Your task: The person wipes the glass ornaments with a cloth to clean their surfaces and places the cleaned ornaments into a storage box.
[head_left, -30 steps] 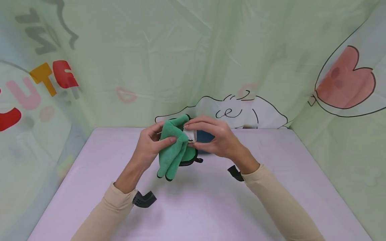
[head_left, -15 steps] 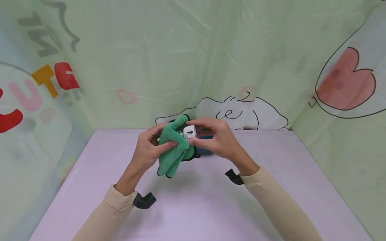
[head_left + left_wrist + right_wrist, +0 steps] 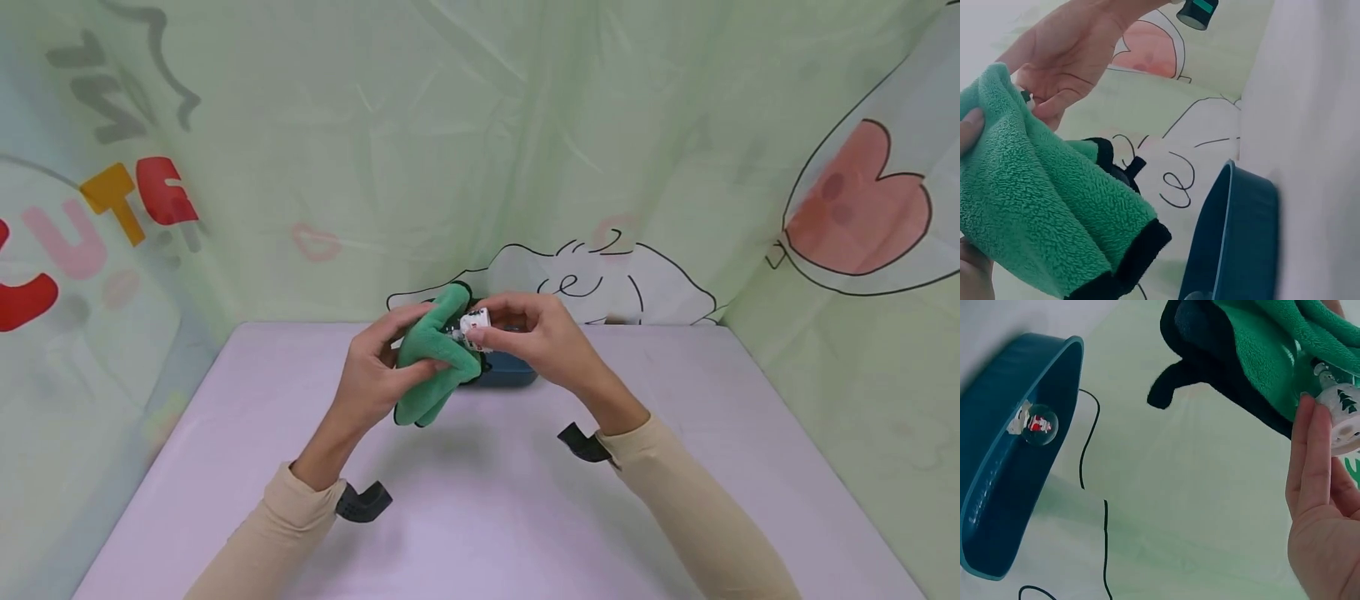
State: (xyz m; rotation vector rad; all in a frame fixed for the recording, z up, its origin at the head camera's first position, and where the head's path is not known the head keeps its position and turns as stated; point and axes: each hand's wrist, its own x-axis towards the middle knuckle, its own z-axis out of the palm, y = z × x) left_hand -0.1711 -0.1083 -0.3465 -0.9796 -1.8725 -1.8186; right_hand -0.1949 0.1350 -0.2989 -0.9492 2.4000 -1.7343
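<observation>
My left hand (image 3: 367, 375) grips a folded green cloth (image 3: 427, 358) with black edging, the thumb lying over its front. At the cloth's fold, my right hand (image 3: 551, 342) pinches the white base (image 3: 476, 323) of a small snow globe between thumb and fingers. In the right wrist view, a dark green tree decorates that base (image 3: 1342, 412), and a small figure (image 3: 1323, 374) shows in the clear globe. The cloth (image 3: 1260, 356) wraps around the globe part and hides some of it. In the left wrist view the cloth (image 3: 1029, 181) covers nearly the whole globe.
Behind the hands, a dark blue tray (image 3: 510, 372) stands on the pale lilac table (image 3: 480, 517). Another snow globe (image 3: 1041, 424) with a red and white figure lies inside it. Printed light green curtains (image 3: 375, 167) enclose the table at the back and sides.
The snow globe's base has turned in my right fingers, so a different side shows. The cloth's lower corners have risen slightly and bunched up. More of the blue tray is visible.
</observation>
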